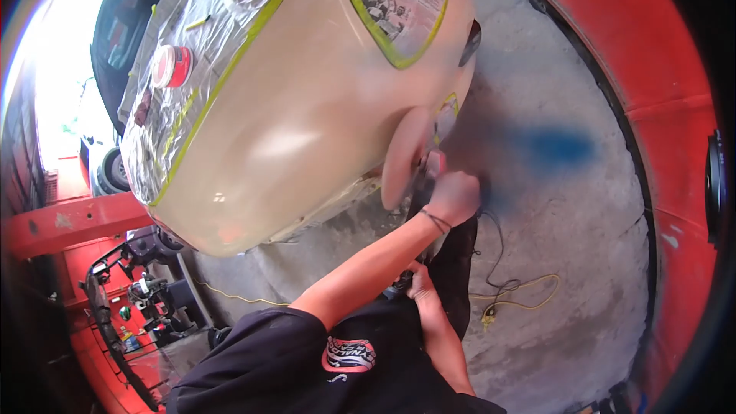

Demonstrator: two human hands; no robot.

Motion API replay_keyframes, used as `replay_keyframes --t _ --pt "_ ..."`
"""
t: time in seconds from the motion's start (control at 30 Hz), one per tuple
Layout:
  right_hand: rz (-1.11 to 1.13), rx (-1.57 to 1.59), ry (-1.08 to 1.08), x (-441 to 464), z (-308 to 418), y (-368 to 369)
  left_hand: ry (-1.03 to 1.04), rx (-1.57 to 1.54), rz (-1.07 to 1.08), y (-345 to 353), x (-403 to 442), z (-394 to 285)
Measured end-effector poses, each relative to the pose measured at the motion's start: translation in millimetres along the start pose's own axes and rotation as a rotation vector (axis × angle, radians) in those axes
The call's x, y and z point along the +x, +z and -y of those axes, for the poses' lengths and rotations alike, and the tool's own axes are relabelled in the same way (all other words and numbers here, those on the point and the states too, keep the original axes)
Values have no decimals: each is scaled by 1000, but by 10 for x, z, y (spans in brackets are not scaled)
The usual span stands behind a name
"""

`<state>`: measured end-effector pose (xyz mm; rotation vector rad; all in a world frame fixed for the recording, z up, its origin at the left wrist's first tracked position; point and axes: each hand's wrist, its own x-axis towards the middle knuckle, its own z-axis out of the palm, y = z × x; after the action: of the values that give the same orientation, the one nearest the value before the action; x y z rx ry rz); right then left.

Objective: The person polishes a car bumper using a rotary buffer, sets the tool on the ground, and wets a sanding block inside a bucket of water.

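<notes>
A power polisher with a round pinkish pad (406,155) is at the lower edge of a glossy cream car panel (299,119). The pad looks pressed against or very near the panel; exact contact I cannot make out. My left hand (454,198) is closed on the polisher near its head, beside the pad. Lower down, close to my body, my right hand (418,280) is wrapped round the dark rear of the polisher (397,287), which my left forearm partly covers. Green tape edges a newspaper-covered opening (402,4) on the panel.
Silvery masking sheet (207,31) covers the car at upper left, with a red-and-white tub (172,67) on it. A yellow cord (537,305) and a dark cable lie on the concrete floor (552,245). Car parts (157,303) stand lower left; a red wall (659,69) is at right.
</notes>
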<state>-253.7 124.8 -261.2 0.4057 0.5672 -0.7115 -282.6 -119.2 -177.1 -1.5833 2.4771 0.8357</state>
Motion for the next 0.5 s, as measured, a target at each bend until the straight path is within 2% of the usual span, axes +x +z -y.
replay_keyframes --t 0.13,0.23,0.37,0.5 --pt "14 -49 -35 -162 -290 138 30 -64 -90 -300 -591 43" --pt "-27 -175 -207 -262 -256 298 121 -226 -235 -597 -775 98" --pt "-145 -436 -380 -437 130 588 210 -422 -369 -1064 -824 74" --pt "-130 -637 -338 -599 619 927 222 -515 -532 -1574 -831 23"
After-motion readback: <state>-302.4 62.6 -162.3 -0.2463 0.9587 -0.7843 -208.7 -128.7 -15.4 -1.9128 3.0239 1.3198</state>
